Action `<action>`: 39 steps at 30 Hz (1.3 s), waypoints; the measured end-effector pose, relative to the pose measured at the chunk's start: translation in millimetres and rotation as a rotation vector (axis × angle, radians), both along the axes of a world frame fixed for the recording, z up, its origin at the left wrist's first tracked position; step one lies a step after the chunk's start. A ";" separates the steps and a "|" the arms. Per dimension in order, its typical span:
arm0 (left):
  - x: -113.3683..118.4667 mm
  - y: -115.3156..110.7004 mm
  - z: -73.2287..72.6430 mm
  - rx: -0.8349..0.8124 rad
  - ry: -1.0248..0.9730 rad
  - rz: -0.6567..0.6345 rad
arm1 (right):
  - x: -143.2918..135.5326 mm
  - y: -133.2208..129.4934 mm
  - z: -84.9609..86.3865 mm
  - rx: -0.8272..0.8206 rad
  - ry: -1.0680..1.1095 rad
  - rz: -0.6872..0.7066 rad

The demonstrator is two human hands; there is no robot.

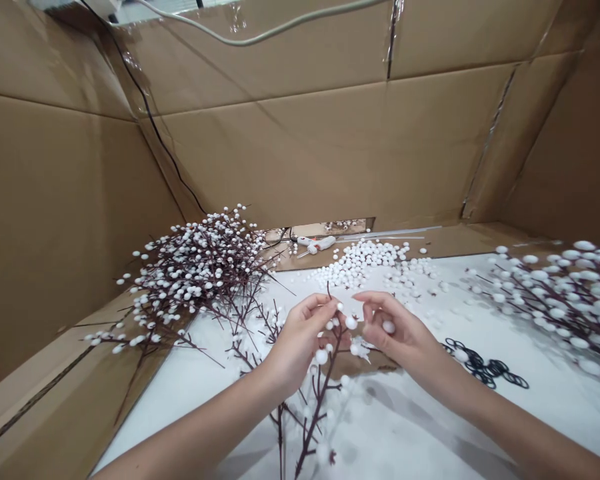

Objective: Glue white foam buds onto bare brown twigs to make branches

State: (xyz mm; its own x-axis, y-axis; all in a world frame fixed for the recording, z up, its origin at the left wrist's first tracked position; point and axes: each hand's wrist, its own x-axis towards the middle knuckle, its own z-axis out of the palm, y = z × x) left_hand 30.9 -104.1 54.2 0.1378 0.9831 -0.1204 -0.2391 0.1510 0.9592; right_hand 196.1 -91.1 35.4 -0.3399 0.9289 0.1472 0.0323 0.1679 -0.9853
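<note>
My left hand (pixel 300 333) is closed on a brown artificial branch (pixel 321 393), pinching it near its upper tip. Several white berries (pixel 321 356) sit on its twigs, and other twig ends are bare. To the right of the branch tip is my right hand (pixel 397 330), its fingers curled around a loose white berry (pixel 389 327). Its index finger and thumb point toward the branch, a small gap away. Bare brown twigs (pixel 270 327) lie on the white tabletop behind and beneath my left hand.
A heap of berry branches (pixel 195 260) stands at the left, another bunch (pixel 565 300) at the right. Loose white berries (pixel 365 260) are piled at the back near a glue gun (pixel 316 245). Black rings (pixel 485 367) lie right of my right hand. Cardboard walls (pixel 300 147) enclose the table.
</note>
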 end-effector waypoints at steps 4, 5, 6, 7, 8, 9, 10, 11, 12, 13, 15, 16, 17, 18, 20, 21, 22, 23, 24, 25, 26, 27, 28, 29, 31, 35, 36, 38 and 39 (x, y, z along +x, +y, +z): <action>-1.3 0.2 0.6 -0.021 -0.002 -0.034 | 1.1 8.8 0.2 -0.204 0.338 -0.044; -0.8 0.0 0.3 -0.022 0.000 -0.047 | 1.0 10.9 0.0 -0.253 0.380 -0.048; -0.2 -0.4 -0.3 -0.028 0.004 -0.060 | 0.8 12.6 -0.6 -0.294 0.390 -0.050; 0.5 -0.7 -1.1 -0.039 0.013 -0.071 | 0.3 13.9 -1.7 -0.325 0.382 -0.054; 1.2 -1.2 -2.1 -0.053 0.022 -0.081 | -0.2 14.8 -3.2 -0.338 0.374 -0.053; 1.9 -1.8 -3.3 -0.065 0.030 -0.091 | -0.6 15.4 -5.2 -0.335 0.374 -0.040; 2.4 -2.5 -4.6 -0.068 0.033 -0.101 | -0.8 16.0 -7.4 -0.325 0.380 -0.021; 2.8 -3.3 -5.8 -0.067 0.038 -0.113 | -0.8 16.5 -9.6 -0.311 0.388 0.005; 3.1 -4.2 -6.9 -0.066 0.046 -0.126 | -0.5 16.9 -11.5 -0.294 0.395 0.033; 3.5 -5.2 -7.7 -0.063 0.059 -0.141 | 0.1 17.4 -12.9 -0.278 0.395 0.060; 4.4 -7.3 -8.3 -0.063 0.099 -0.178 | 1.9 18.3 -13.9 -0.247 0.366 0.091; 5.0 -8.5 -8.0 -0.062 0.119 -0.196 | 2.8 18.7 -13.7 -0.224 0.342 0.091; 5.9 -9.7 -7.3 -0.056 0.133 -0.214 | 3.5 19.0 -13.3 -0.197 0.322 0.083; 6.9 -11.0 -6.3 -0.043 0.143 -0.227 | 4.0 19.2 -12.7 -0.169 0.316 0.068; 8.9 -13.4 -4.5 -0.020 0.166 -0.248 | 4.1 19.3 -11.6 -0.151 0.357 0.037; 9.7 -14.4 -3.9 -0.014 0.181 -0.255 | 3.8 18.9 -11.0 -0.172 0.399 0.031; 10.4 -15.1 -3.6 -0.011 0.196 -0.261 | 3.4 18.3 -10.2 -0.220 0.444 0.036; 10.9 -15.6 -3.8 -0.011 0.208 -0.263 | 3.0 17.5 -9.2 -0.287 0.479 0.049; 11.1 -15.8 -4.3 -0.009 0.212 -0.263 | 2.7 16.4 -8.0 -0.363 0.500 0.068; 11.2 -15.8 -5.1 -0.004 0.210 -0.263 | 2.6 15.2 -6.7 -0.432 0.506 0.088; 11.2 -15.7 -5.9 0.003 0.205 -0.261 | 2.5 14.0 -5.3 -0.485 0.501 0.101; 11.3 -15.5 -6.5 0.009 0.199 -0.262 | 2.6 12.8 -4.0 -0.520 0.487 0.104; 11.4 -15.3 -7.0 0.016 0.193 -0.263 | 2.7 11.8 -3.0 -0.540 0.469 0.098; 11.7 -15.2 -7.1 0.022 0.191 -0.263 | 2.8 10.9 -2.4 -0.549 0.452 0.086; 12.5 -14.8 -6.7 0.026 0.193 -0.248 | 2.8 9.6 -2.4 -0.560 0.438 0.064; 14.0 -13.4 -6.2 0.032 0.214 -0.190 | 0.9 7.1 -5.9 -0.514 0.483 0.049; 14.0 -13.0 -6.5 0.039 0.218 -0.188 | 0.0 6.2 -6.9 -0.480 0.484 0.057; 13.6 -12.8 -7.4 0.063 0.213 -0.194 | -1.8 4.5 -8.7 -0.412 0.456 0.096; 13.3 -13.1 -7.7 0.078 0.209 -0.197 | -2.7 3.9 -9.7 -0.381 0.439 0.115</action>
State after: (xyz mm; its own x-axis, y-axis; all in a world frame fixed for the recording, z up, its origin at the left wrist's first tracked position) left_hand 44.2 -117.2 46.5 0.3068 0.9474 -0.0914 -0.0082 0.0987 0.9951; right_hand 193.4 -87.2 25.7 -0.4238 0.9049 -0.0396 -0.3897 -0.2216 -0.8939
